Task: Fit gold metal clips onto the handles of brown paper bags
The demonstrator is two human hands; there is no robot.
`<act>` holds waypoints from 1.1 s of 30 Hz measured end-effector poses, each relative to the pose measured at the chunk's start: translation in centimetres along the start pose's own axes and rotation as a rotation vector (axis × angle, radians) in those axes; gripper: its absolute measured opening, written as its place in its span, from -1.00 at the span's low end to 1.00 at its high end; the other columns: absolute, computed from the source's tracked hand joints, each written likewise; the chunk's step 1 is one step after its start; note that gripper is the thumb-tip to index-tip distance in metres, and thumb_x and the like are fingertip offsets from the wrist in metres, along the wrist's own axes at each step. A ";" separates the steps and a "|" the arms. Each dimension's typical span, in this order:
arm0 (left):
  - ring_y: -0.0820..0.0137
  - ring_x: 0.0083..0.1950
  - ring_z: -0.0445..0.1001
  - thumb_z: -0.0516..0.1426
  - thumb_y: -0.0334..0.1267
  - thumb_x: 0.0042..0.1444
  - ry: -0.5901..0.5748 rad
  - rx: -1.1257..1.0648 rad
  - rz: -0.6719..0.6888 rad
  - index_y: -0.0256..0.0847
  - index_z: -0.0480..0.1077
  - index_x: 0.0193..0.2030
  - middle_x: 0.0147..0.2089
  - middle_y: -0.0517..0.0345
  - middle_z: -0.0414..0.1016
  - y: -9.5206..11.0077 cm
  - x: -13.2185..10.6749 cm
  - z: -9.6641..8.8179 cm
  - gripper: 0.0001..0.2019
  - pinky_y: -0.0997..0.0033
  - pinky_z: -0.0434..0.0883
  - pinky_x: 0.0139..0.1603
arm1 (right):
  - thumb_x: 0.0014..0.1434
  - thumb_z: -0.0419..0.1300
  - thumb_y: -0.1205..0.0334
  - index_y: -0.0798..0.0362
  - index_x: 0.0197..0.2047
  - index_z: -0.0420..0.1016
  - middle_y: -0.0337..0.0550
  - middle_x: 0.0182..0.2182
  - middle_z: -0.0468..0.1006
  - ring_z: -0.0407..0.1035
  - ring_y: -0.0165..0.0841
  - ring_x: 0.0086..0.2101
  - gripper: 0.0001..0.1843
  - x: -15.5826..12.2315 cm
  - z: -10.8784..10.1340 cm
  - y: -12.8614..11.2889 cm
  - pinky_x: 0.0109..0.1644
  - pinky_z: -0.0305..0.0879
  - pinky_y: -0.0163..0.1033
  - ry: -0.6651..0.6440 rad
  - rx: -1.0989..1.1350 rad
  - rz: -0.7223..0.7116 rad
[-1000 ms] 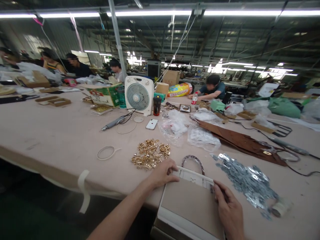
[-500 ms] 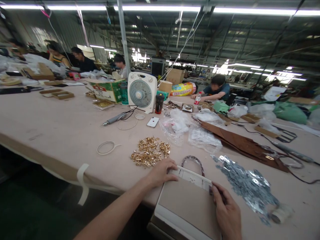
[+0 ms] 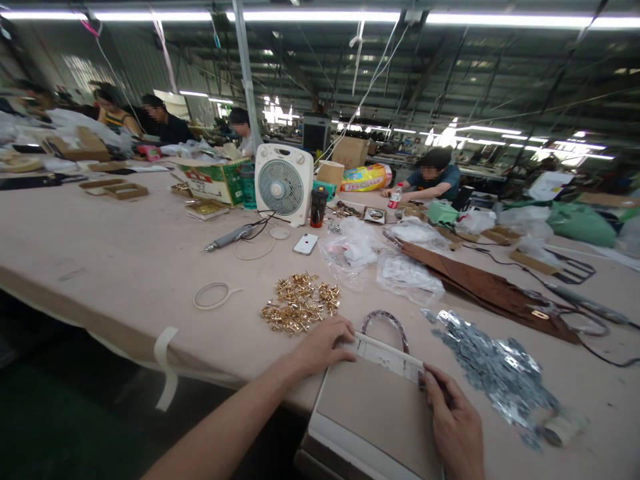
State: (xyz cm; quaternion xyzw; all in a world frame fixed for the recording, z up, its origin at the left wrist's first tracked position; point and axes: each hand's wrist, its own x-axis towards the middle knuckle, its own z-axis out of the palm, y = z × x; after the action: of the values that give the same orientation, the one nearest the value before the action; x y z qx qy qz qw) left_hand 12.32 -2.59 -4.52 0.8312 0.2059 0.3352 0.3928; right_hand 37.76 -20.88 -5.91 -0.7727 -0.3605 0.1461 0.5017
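Observation:
A beige bag panel with a white rim (image 3: 373,407) and a looped handle (image 3: 385,320) lies at the near edge of the table. My left hand (image 3: 323,343) grips its top left corner, fingers curled over the white rim. My right hand (image 3: 453,423) holds the top right corner, fingers closed on the edge. A pile of gold metal fittings (image 3: 300,303) lies just beyond my left hand. A heap of silver metal plates (image 3: 493,367) spreads out beside my right hand.
A long beige table (image 3: 125,260) carries a white fan (image 3: 283,183), a phone (image 3: 305,244), a white ring (image 3: 213,295), plastic bags (image 3: 407,273), a brown leather piece (image 3: 493,287), a tape roll (image 3: 560,427) and cables. Other people sit at the far side.
The view has shifted a little to the left and down since the first frame. Both hands keep their hold on the panel's top corners.

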 end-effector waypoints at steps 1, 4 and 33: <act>0.24 0.06 0.51 0.48 -0.20 0.01 0.003 0.007 0.005 -0.18 0.52 -0.20 0.02 0.04 0.57 0.0 0.0 0.1 -0.70 0.26 0.38 0.13 | 0.16 0.23 -0.35 -0.06 0.02 0.65 -0.11 -0.06 0.68 0.49 -0.06 0.01 -0.39 0.0 0.0 0.0 0.15 0.37 -0.10 0.000 -0.004 -0.004; 0.23 0.08 0.50 0.45 -0.22 0.05 0.012 0.026 0.016 -0.18 0.51 -0.20 0.02 0.03 0.57 0.0 -0.1 0.2 -0.74 0.26 0.39 0.13 | 0.17 0.22 -0.36 -0.04 0.03 0.66 -0.09 -0.08 0.69 0.51 -0.06 -0.03 -0.38 -0.1 0.0 0.0 0.12 0.39 -0.10 0.001 -0.024 -0.018; 0.14 0.18 0.46 0.49 0.04 -0.07 0.005 0.143 -0.021 -0.17 0.51 0.06 0.14 -0.04 0.51 0.3 -0.4 0.3 -0.40 0.17 0.38 0.25 | 0.13 0.31 -0.34 0.07 0.06 0.64 -0.05 -0.26 0.70 0.55 -0.16 -0.27 -0.31 -1.3 0.6 -3.7 -0.12 0.47 -0.15 0.167 0.082 -0.014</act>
State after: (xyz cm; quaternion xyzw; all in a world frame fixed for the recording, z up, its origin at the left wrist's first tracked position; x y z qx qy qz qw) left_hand 12.28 -3.18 -4.53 0.8540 0.2390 0.3177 0.3355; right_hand 35.01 -20.47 -3.15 -0.7583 -0.3165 0.0921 0.5624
